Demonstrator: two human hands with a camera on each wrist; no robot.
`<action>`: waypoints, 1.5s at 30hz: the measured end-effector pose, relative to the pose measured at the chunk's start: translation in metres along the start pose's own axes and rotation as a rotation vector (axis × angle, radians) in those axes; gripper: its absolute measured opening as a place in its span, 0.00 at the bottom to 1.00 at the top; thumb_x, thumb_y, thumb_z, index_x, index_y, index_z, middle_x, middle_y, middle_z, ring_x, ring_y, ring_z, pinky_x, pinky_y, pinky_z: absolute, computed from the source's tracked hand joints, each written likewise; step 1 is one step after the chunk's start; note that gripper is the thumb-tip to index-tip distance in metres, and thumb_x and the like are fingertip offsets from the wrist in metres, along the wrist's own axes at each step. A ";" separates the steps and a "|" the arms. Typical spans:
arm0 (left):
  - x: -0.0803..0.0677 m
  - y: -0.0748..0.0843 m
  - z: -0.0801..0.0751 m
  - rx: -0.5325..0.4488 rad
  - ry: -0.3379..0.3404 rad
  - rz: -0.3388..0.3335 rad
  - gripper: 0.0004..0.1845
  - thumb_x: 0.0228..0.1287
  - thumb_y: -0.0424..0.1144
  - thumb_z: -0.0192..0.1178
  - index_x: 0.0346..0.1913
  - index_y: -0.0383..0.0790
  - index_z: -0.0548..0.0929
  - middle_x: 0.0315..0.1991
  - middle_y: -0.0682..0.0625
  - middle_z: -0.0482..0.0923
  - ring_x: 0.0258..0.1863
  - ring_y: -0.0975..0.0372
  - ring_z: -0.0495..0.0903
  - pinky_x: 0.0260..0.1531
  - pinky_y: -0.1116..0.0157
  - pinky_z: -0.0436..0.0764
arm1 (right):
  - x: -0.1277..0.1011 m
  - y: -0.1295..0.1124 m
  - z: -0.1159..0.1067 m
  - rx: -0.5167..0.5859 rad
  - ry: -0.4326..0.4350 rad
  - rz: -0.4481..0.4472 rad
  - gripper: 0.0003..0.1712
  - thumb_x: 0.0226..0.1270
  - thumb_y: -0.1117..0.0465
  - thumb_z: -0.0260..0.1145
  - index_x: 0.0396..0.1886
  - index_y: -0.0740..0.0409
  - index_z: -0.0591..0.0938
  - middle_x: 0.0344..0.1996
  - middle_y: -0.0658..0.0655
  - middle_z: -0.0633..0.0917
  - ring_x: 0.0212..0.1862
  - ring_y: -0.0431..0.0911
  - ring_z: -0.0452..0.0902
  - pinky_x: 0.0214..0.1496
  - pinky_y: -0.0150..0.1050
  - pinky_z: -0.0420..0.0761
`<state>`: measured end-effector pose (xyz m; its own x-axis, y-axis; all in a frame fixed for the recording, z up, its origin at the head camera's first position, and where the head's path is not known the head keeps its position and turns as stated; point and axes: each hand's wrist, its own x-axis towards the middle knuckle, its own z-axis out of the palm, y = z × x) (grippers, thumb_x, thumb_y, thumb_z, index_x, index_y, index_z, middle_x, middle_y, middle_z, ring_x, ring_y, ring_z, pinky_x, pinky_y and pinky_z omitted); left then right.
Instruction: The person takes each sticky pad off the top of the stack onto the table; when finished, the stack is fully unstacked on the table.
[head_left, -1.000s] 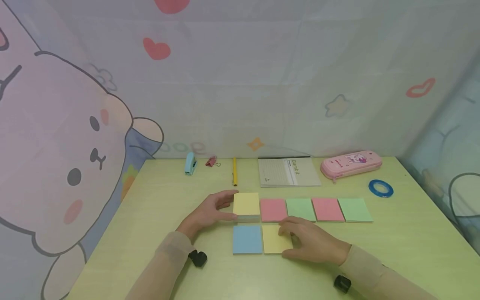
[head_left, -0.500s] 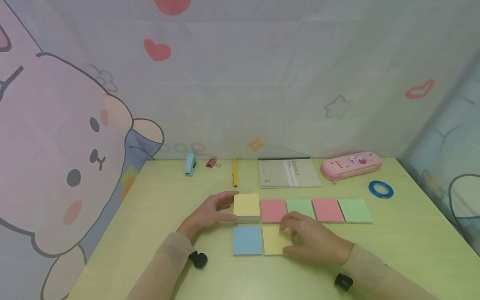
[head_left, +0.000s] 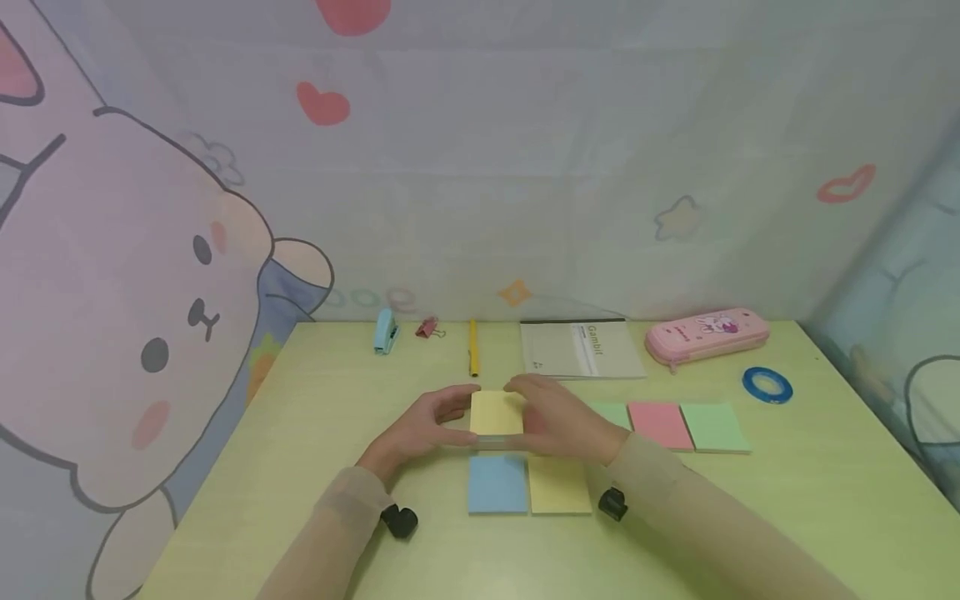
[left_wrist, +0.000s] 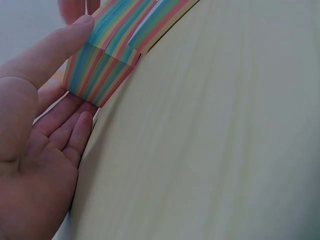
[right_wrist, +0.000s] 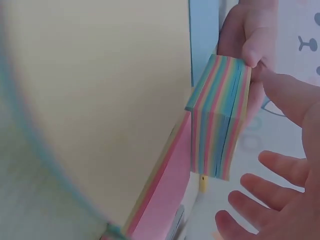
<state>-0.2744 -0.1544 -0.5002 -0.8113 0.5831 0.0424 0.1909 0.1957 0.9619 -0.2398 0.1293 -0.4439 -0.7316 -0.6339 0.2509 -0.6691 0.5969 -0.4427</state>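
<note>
Cartoon-printed cloth (head_left: 487, 175) backs a pale tabletop (head_left: 315, 400). At centre frame is a square-topped note stack (head_left: 496, 414), its near edge running left to right. The left hand (head_left: 420, 429) grips its left side; the right hand (head_left: 572, 421) spans its right, fingers spread, partly hiding a green pad (head_left: 612, 414). Blue (head_left: 498, 485) and yellow (head_left: 561, 490) pads lie just below.

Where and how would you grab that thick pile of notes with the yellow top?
Probably by its near and far sides, coming from the right with the right hand, thumb nearest you. The pile is blocky, with fairly flat sides rising above the pink pad beside it, and the left hand is at its left end.
</note>
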 end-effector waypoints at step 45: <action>-0.002 0.000 0.003 0.050 0.017 -0.046 0.42 0.61 0.37 0.78 0.77 0.40 0.71 0.75 0.46 0.72 0.76 0.51 0.68 0.78 0.53 0.65 | -0.148 0.043 -0.035 -0.139 0.029 0.083 0.27 0.52 0.42 0.85 0.49 0.42 0.85 0.55 0.45 0.86 0.56 0.47 0.72 0.58 0.53 0.80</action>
<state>-0.2715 -0.1532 -0.5005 -0.8290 0.5592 0.0037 0.1803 0.2610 0.9483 -0.1652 0.2657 -0.4703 -0.7870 -0.5665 0.2443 -0.6166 0.7101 -0.3400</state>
